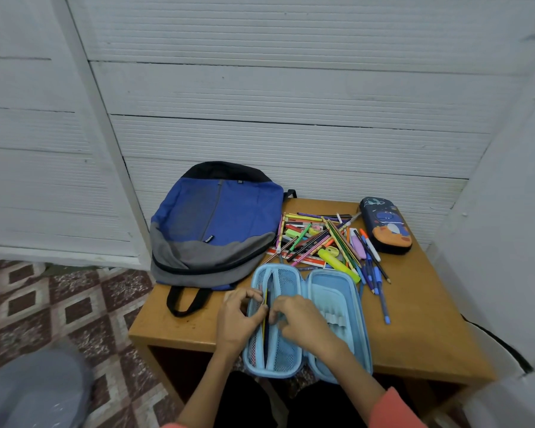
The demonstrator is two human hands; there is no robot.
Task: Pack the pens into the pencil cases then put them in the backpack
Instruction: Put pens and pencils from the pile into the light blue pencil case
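**Step: loading first case, backpack not started**

- Blue-and-grey fabric backpack (213, 223): up-left of the open case, lying flat, zip looks closed.
- Left hand (238, 316): on the open case's left half, fingers curled, pinching the edge of the mesh divider (286, 285).
- Light-blue hard-shell pencil case (331, 291): the landmark. It lies open flat at the near edge of the wooden table (414, 319). A yellow pencil (264, 304) sits in the left-half slot.
- Right hand (300, 322): over the case's middle, fingers curled at the same slot. Can't tell if it holds anything.
- Loose pile of coloured pens and pencils (322, 239): just behind the case, mostly unpacked.
- Dark navy printed pencil case (385, 225): behind-right of the case, closed.

Judgement: early. Next, seat the pencil, then reach back to the pile. The backpack will need unzipping later.
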